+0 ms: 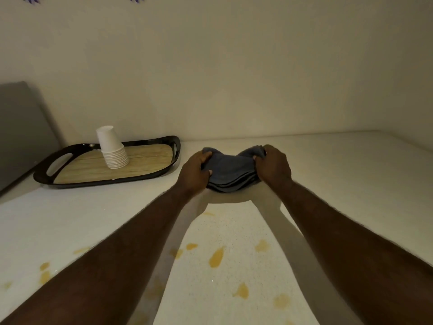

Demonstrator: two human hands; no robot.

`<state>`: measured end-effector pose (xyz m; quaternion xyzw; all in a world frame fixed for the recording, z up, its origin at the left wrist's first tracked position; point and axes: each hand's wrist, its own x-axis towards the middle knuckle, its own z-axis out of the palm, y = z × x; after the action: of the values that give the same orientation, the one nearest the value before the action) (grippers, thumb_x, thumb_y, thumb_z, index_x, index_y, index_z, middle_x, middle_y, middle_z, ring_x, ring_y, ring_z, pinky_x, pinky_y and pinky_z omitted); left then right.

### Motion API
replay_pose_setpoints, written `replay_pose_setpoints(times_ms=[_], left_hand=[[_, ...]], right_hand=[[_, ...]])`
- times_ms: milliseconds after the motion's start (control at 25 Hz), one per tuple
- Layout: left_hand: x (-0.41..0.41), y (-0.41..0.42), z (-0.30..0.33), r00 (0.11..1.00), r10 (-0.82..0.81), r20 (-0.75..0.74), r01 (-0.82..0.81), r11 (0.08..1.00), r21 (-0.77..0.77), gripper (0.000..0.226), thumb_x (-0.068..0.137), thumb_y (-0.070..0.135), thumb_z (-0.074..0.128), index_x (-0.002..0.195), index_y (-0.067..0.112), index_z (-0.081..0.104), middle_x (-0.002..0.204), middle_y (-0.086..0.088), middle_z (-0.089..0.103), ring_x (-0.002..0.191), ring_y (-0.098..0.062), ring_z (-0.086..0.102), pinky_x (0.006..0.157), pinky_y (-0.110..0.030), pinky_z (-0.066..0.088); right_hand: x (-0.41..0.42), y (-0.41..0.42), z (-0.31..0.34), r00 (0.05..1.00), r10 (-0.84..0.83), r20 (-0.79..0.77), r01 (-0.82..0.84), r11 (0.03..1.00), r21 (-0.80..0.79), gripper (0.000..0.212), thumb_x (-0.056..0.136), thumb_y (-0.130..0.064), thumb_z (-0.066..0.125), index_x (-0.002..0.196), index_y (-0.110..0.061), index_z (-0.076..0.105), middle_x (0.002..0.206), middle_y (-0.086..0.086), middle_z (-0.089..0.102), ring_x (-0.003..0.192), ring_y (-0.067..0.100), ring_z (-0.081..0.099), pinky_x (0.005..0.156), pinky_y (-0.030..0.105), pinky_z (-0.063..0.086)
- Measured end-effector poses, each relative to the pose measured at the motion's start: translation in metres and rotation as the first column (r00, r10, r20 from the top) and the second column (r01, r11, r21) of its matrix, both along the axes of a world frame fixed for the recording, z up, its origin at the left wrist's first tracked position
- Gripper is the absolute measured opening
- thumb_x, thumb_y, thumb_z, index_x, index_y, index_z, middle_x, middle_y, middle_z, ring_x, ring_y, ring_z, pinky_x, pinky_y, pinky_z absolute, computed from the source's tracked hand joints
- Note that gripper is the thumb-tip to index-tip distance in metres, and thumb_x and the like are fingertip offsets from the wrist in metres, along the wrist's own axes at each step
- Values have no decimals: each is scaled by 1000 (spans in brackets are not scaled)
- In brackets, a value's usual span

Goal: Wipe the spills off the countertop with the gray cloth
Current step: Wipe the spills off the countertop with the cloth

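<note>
A folded gray cloth lies on the white countertop near the back wall. My left hand grips its left end and my right hand grips its right end, so the cloth bunches between them. Several yellow-orange spills dot the countertop closer to me, between and beside my forearms; some lie at the left and some at the lower right.
A dark tray with a wood-look base stands to the left of the cloth, holding a stack of upside-down white paper cups. A gray panel leans at the far left. The wall runs right behind the cloth.
</note>
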<state>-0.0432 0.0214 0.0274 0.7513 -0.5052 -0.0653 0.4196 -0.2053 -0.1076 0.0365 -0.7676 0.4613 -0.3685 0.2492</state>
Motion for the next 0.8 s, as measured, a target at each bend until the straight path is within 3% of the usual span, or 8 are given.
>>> replay_pose_setpoints(times_ms=[120,240,480,800], left_hand=[[-3,34,27,995,-16,103,23,998,-65,58,84,3,63,140,6,45,148,-13,43,135,-26,40,111,-26,29],[-7,83,52,995,-27,95,36,995,-94,58,85,7,65,140,9,47,147,-9,45,132,-21,43,102,-16,29],[-14,202,77,999,-55,-3,54,992,-111,58,86,9,66,140,12,47,145,-5,45,130,-17,44,103,-23,35],[-38,351,31,970,-24,-242,30,999,20,60,83,7,68,139,16,48,141,-1,49,127,-16,47,109,-37,40]], right_hand=[[-8,29,29,998,19,67,-14,997,-73,23,91,-19,54,109,-7,61,115,21,65,106,38,59,83,38,47],[-15,70,49,993,62,99,-52,993,-104,16,90,-20,55,99,-8,61,105,18,67,97,34,61,71,32,41],[-20,172,67,983,133,129,-118,987,-113,17,88,-21,60,96,-6,62,101,18,66,93,32,60,70,31,39],[-43,308,15,981,192,33,-192,981,2,16,87,-22,62,90,-7,61,87,12,63,87,32,61,68,34,41]])
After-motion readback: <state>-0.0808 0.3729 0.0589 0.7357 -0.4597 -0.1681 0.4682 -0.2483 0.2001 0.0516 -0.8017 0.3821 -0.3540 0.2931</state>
